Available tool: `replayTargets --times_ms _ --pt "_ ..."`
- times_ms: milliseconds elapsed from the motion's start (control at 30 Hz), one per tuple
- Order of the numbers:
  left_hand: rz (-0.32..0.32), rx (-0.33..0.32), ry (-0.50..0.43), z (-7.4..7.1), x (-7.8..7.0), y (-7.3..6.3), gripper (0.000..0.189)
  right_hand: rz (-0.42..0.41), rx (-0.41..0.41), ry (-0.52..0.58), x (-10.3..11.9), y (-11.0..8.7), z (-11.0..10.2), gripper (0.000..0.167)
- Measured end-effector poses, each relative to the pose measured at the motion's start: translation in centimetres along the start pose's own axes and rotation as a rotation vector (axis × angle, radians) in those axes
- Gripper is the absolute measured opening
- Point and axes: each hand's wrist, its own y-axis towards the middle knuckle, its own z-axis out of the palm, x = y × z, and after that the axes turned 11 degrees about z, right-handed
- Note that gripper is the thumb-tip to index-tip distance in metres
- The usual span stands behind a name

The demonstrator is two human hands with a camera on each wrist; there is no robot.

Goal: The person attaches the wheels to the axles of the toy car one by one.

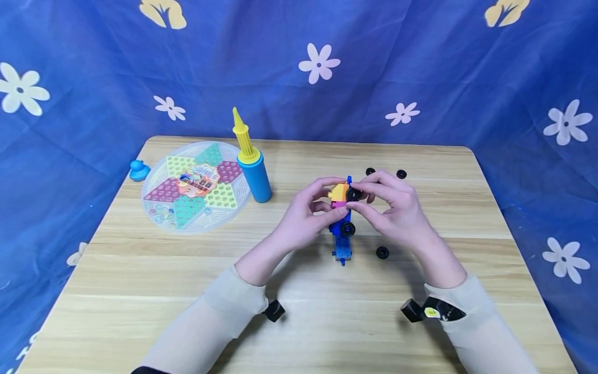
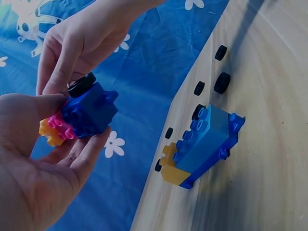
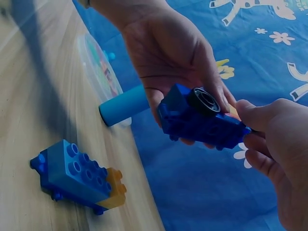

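A: What lies in front of you?

B: Your table (image 1: 317, 332) has a wood-grain top. Take the pump (image 1: 256, 176) on it as reference. The round game board (image 1: 221, 196) lies just left of the pump.

A: State of your grip?

B: Your left hand (image 1: 306, 215) and right hand (image 1: 397, 208) are both right of the pump. Your left hand holds the toy car (image 3: 197, 125), raised off the table, right of the pump. Your right hand is narrowed to a pinch.

A: Remaining parts?

B: The blue-and-orange block truck (image 2: 207, 139) stands right of the pump, nearer to you. The duck (image 1: 139, 171) sits well left of the pump. Your right thumb and fingertips pinch a black wheel (image 1: 353, 195) at the toy car's far end; you cannot tell whether it is seated. Three loose wheels (image 1: 382, 253) show right of the pump in the head view.
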Motion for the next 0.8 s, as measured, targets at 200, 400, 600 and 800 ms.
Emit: replayTargets --times_ms 200,400,600,800 --pt "0.033 -0.003 0.038 0.2 0.1 -0.1 0.05 0.009 -0.036 0.012 0.0 -0.1 0.3 0.039" --pt "0.038 -0.002 0.064 0.2 0.4 -0.4 0.052 -0.005 -0.047 -0.025 0.3 -0.1 0.6 0.036" --pt "0.071 -0.001 0.097 0.2 0.4 -0.6 0.053 0.037 -0.064 -0.035 0.8 -0.1 0.8 0.033" --pt "0.09 0.004 0.12 0.1 0.2 -0.7 0.052 0.068 -0.091 -0.037 1.0 -0.3 1.1 0.034"
